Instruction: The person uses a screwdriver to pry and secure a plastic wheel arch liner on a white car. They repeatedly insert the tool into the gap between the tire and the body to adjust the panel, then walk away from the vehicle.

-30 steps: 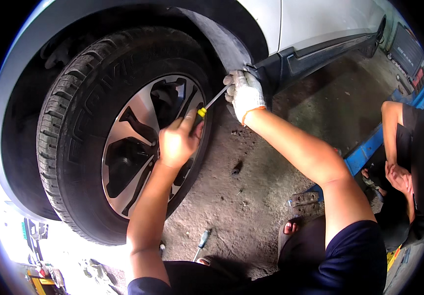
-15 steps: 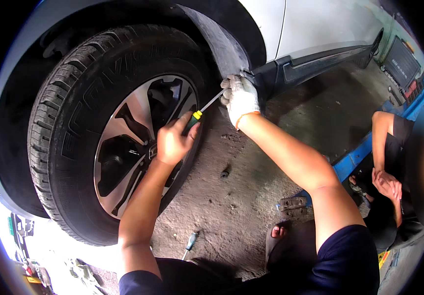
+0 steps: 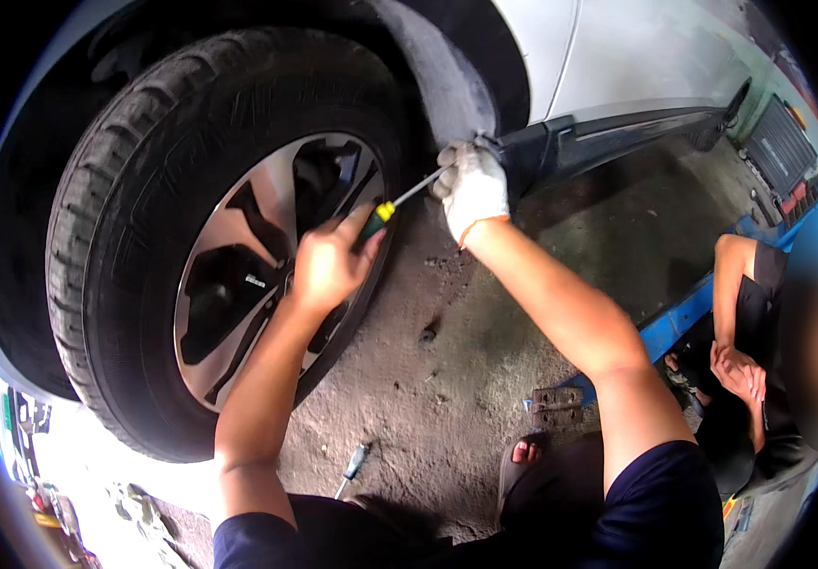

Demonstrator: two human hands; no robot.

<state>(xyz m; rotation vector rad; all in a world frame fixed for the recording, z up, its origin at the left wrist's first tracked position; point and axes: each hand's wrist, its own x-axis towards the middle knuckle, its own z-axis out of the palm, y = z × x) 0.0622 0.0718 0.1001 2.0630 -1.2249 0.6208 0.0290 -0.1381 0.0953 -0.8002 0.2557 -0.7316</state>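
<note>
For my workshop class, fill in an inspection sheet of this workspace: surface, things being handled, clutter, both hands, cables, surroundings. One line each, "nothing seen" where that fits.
Surface: rough, stained floor with loose grit.
Things being handled: screwdriver with yellow-and-green handle, its shaft reaching toward the grey wheel-arch liner.
Clutter: second screwdriver, small dark piece and metal block on the floor.
Left hand: bare, gripping the handle.
Right hand: white-gloved, at the shaft's far end; exact grip hidden.
Cables: nothing seen.
Surroundings: white car door, mounted wheel, blue beam, another person's clasped hands at right.
</note>
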